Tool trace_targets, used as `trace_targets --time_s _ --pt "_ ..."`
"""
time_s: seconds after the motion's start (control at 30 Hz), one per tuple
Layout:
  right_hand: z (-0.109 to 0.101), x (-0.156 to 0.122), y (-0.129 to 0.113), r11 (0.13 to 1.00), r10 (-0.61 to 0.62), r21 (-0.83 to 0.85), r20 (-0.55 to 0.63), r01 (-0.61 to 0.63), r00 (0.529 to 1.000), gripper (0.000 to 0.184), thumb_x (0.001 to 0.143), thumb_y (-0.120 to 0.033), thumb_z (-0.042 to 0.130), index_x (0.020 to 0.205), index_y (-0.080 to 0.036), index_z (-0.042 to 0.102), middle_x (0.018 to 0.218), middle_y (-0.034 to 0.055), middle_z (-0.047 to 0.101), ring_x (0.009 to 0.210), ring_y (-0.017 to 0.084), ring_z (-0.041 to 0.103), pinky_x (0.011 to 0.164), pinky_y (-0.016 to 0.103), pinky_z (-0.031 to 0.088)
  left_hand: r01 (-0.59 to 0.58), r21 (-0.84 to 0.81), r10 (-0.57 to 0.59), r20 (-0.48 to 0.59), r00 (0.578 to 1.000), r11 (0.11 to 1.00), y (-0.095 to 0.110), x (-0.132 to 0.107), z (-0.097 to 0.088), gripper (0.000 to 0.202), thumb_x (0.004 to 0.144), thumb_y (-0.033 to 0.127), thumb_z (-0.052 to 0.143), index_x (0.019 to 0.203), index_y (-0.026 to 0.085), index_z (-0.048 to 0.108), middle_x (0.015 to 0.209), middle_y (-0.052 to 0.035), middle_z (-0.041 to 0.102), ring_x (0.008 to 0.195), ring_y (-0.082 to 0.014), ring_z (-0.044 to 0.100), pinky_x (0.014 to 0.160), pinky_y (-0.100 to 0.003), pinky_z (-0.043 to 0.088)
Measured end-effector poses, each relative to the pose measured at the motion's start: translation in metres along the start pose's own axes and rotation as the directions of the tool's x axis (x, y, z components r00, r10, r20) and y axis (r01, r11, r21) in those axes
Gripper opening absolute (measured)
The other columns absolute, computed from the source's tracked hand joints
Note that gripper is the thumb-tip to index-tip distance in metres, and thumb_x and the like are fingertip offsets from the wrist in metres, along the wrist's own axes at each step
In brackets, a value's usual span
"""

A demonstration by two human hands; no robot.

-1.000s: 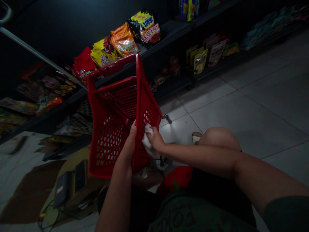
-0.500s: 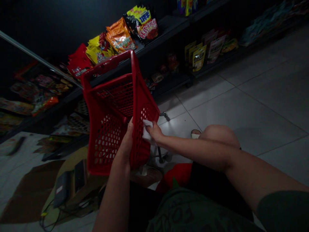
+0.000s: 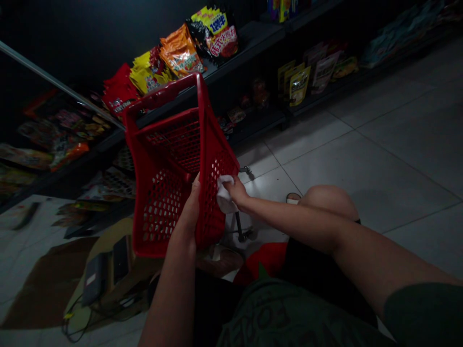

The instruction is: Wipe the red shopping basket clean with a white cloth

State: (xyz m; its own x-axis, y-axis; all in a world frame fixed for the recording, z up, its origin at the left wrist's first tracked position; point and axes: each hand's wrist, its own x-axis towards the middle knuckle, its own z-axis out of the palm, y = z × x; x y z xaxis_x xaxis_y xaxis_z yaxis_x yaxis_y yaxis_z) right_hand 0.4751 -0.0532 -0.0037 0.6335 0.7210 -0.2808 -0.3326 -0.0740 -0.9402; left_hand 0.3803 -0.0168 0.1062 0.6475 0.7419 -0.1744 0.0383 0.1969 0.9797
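A red plastic shopping basket (image 3: 144, 207) with perforated walls and a handle stands tilted before me, casters visible beneath it. My left hand (image 3: 190, 207) is closed on the basket's near rim, its thumb along the inner side and its other fingers hidden. In my right hand (image 3: 238, 193) is a bunched white cloth (image 3: 226, 195), held against or very close to the basket's outer right wall. Part of the cloth hangs below the fingers.
Behind the basket runs a dark shelf (image 3: 249, 46) bearing orange snack packets (image 3: 183, 50) and other bags. Yellow pouches (image 3: 299, 86) stand on a lower shelf. At lower left, dark devices (image 3: 96, 279) with cables lie on a stool-like surface. Pale tiled floor (image 3: 361, 159) extends right.
My right hand has shifted slightly right along the basket's outer wall, and the cloth now hangs more loosely. My left hand keeps its place on the rim.
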Motion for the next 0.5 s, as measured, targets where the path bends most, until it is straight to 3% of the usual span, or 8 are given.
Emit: trace_targets --time_s 0.07,0.13,0.2,0.27,0.37,0.5 --pt "0.003 -0.016 0.01 0.997 -0.062 -0.052 0.029 0.064 0.998 0.03 0.087 -0.028 0.054 0.115 -0.019 0.056 0.112 0.0056 0.064 0.102 0.019 0.059 0.091 0.031 0.047 -0.024 0.0 0.024 -0.007 1.0 1.0 0.0 -0.001 -0.001 0.067 0.09 0.063 0.051 0.147 0.029 0.042 0.145 -0.0007 0.055 0.141 -0.0262 0.042 0.119 -0.043 0.035" --pt "0.007 -0.052 0.029 0.989 -0.099 -0.097 0.114 0.11 0.989 0.03 0.086 -0.025 0.053 0.115 -0.02 0.055 0.113 0.0059 0.063 0.104 0.019 0.058 0.094 0.032 0.046 -0.044 0.016 0.045 -0.02 0.999 0.999 0.0 -0.003 -0.001 0.065 0.09 0.062 0.051 0.145 0.029 0.046 0.144 0.001 0.056 0.141 -0.0266 0.043 0.119 -0.043 0.036" --pt "0.008 -0.088 0.046 0.989 -0.082 -0.103 0.211 0.106 0.974 0.03 0.086 -0.024 0.053 0.115 -0.02 0.055 0.109 0.0044 0.062 0.099 0.018 0.059 0.092 0.033 0.047 -0.057 0.044 0.058 -0.037 0.998 0.997 0.0 -0.006 -0.002 0.063 0.09 0.063 0.051 0.144 0.031 0.048 0.143 0.0029 0.057 0.141 -0.0274 0.042 0.12 -0.043 0.035" --pt "0.006 -0.104 0.052 0.995 -0.036 -0.083 0.291 0.062 0.956 0.029 0.085 -0.025 0.054 0.114 -0.02 0.055 0.103 0.0021 0.063 0.093 0.018 0.059 0.087 0.033 0.049 -0.059 0.058 0.061 -0.045 0.997 0.997 0.0 -0.008 -0.001 0.062 0.09 0.063 0.05 0.144 0.032 0.047 0.143 0.004 0.057 0.141 -0.028 0.042 0.12 -0.043 0.035" --pt "0.003 -0.077 0.039 0.999 0.017 -0.043 0.257 -0.007 0.966 0.028 0.084 -0.025 0.054 0.112 -0.02 0.055 0.098 0.0007 0.063 0.088 0.017 0.059 0.081 0.031 0.051 -0.035 0.042 0.036 -0.03 0.999 0.998 0.0 -0.008 0.0 0.064 0.091 0.064 0.048 0.147 0.033 0.043 0.143 0.0029 0.057 0.141 -0.0285 0.043 0.119 -0.047 0.036" --pt "0.006 -0.017 0.01 0.998 0.053 0.016 0.019 -0.054 0.998 0.031 0.085 -0.023 0.049 0.116 -0.019 0.053 0.103 0.0037 0.065 0.092 0.018 0.06 0.081 0.029 0.05 -0.028 0.019 0.028 -0.03 0.999 0.999 0.0 -0.006 0.001 0.062 0.092 0.058 0.049 0.147 0.03 0.043 0.145 0.0006 0.055 0.142 -0.0261 0.042 0.119 -0.045 0.035"
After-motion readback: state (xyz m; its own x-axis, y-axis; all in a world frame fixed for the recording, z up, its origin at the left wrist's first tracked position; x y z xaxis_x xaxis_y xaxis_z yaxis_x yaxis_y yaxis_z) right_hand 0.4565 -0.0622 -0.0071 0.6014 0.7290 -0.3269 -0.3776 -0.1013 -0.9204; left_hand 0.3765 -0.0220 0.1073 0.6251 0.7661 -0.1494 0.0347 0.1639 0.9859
